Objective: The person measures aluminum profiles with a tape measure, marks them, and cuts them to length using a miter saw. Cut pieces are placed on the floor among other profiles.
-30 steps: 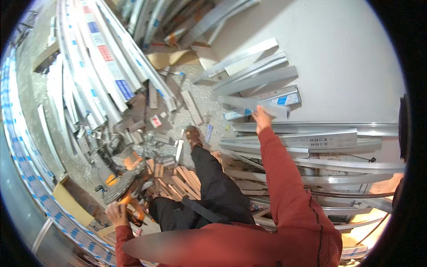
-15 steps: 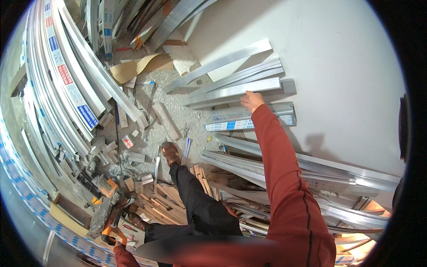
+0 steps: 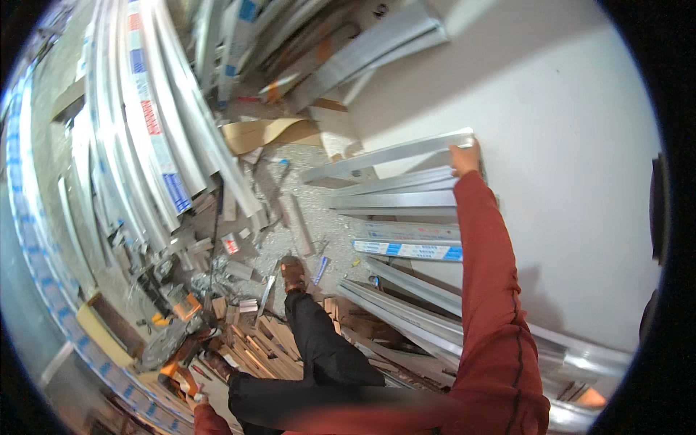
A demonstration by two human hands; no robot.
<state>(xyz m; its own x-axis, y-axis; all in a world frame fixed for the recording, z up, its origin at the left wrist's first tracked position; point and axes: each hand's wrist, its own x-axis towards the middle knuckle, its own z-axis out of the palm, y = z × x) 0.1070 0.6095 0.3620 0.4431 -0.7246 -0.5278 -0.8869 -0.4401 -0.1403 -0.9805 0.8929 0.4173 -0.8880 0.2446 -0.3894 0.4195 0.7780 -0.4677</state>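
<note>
My right hand (image 3: 465, 157), arm stretched far forward, closes on the upper end of a long silver metal profile (image 3: 391, 154) leaning against the white wall. More silver profiles (image 3: 406, 199) lean just below it, beside one with blue-and-white film (image 3: 409, 250). Low on the left, my left hand (image 3: 196, 401) is closed at the orange handle (image 3: 174, 373) of a power saw with a round grey guard (image 3: 163, 346). My sleeve and the picture's blur partly hide its fingers.
Long metal profiles (image 3: 138, 116) stand in a bundle at the left. Wood strips (image 3: 254, 351) lie by my legs, with offcuts scattered over the floor (image 3: 326, 217). A curled tan sheet (image 3: 272, 134) lies farther off. More profiles (image 3: 406, 304) lean at the right.
My right hand has moved right and farther from me, from the middle profiles to the farthest leaning one's end. The whole view has shifted. My left hand stays at the saw handle.
</note>
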